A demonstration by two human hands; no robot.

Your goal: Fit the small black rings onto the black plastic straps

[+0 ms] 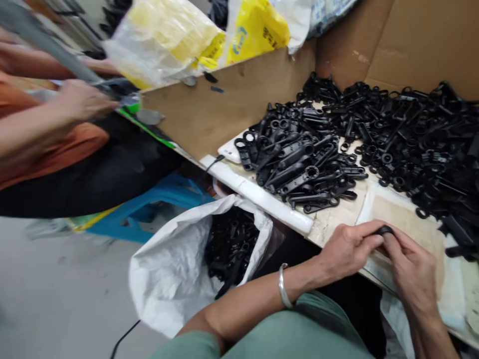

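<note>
Near the table's front edge, my left hand and my right hand meet with fingers pinched on a small black plastic part. Only its dark rounded end shows; the rest is hidden by my fingers. Just beyond my hands lies a pale cloth pad with a tan middle. A pile of long black plastic parts with ringed ends rests on the table to the left. Behind and to the right spreads a larger heap of black parts.
Below the table edge, a white sack stands open with black parts inside. White foam lines the edge. Cardboard walls border the table. On the left, another person's hand is by a grey bar; yellow-printed plastic bags lie behind.
</note>
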